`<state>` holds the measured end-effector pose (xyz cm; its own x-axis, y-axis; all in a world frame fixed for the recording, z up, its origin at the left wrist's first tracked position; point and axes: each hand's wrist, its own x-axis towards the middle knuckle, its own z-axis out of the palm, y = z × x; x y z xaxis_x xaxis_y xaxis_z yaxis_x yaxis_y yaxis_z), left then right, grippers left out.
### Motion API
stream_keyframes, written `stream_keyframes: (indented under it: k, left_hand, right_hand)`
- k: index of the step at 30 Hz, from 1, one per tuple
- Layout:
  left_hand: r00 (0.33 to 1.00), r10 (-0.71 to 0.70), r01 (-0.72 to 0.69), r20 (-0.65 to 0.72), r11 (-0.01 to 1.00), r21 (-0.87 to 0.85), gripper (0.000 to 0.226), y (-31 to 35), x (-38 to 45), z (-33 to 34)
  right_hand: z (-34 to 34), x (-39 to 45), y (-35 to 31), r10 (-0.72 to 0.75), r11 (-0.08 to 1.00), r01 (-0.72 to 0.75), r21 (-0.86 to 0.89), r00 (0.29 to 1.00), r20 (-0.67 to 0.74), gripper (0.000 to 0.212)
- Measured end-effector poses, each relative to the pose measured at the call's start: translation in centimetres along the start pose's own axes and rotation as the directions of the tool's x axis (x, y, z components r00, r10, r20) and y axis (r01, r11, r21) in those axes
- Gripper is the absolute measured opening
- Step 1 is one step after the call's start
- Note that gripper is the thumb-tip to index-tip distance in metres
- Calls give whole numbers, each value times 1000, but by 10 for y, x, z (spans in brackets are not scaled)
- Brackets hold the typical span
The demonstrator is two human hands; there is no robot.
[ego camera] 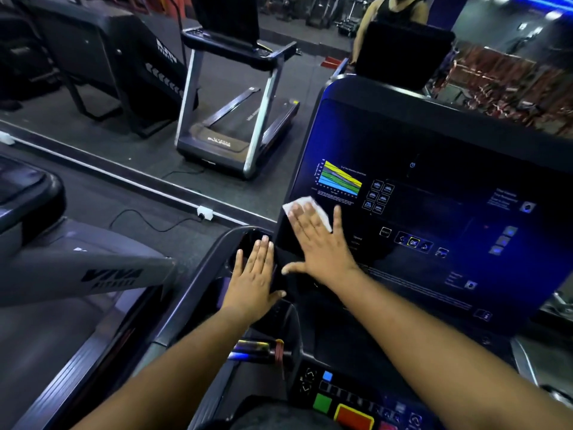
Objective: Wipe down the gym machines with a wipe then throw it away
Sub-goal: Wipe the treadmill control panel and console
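A treadmill console (434, 193) with a dark glossy panel fills the right half of the head view. My right hand (319, 243) lies flat on the panel's lower left, fingers straight, pressing a white wipe (305, 204) against it. The wipe's far edge shows beyond my fingertips, just under a small coloured chart. My left hand (252, 276) rests flat with straight fingers on the console's left rim, beside a round cup holder (248, 240), and holds nothing.
Below the panel sit control buttons, with a green one (322, 402) and a red one (353, 418). Another treadmill (235, 119) stands ahead on the dark floor. A grey machine (77, 274) is at the left. A person (393, 17) stands behind the console.
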<state>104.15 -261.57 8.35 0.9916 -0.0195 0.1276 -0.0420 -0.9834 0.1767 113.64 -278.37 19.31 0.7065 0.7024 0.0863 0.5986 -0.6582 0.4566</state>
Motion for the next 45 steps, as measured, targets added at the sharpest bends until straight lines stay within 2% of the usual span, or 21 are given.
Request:
stream_keyframes:
  k: [4,6,8,11,14,19,23,30,37,41,45]
  left_hand:
    - [999,32,-30,-40,998,55,120,-10,2,-3]
    - [997,53,-49,-59,996,75,117,-11,7,-11]
    - [991,93,-85,-93,993,86,119,-6,14,-22]
    - [983,133,-120,-126,987,110,118,1,28,-35]
    - [977,154,-133,-148,981,143,117,9,46,-53]
    - [973,184,-159,-137,971,176,111,15,62,-72]
    - [969,202,-173,-141,965,196,114,17,66,-72]
    - [952,236,-193,-196,957,216,111,14,63,-63]
    - [946,257,-211,-195,950,230,103,15,60,-58]
    - [942,279,-234,-185,943,235,105,12,61,-59]
    - [918,334,-288,-212,932,220,106,15,71,-66]
  right_hand:
    - [35,-36,-31,-255,963,268,-29,940,224,131]
    - [32,-33,-11,-302,940,329,-92,925,230,128]
    - [13,-20,19,-310,933,334,-134,935,172,128]
    - [-21,4,69,-227,951,223,-214,974,3,125]
    - [-62,30,120,-58,978,27,-207,988,-144,123]
    - [-100,43,160,212,968,-235,-91,955,-208,124]
    - [-79,28,127,284,958,-285,26,935,-212,132]
    - [-4,-30,52,31,1000,-31,1,998,-49,137]
    - [36,-76,33,-221,972,230,-35,959,176,135]
    - [26,-70,69,-357,914,381,-142,919,166,130]
    - [-5,-45,111,-309,927,313,-206,950,52,128]
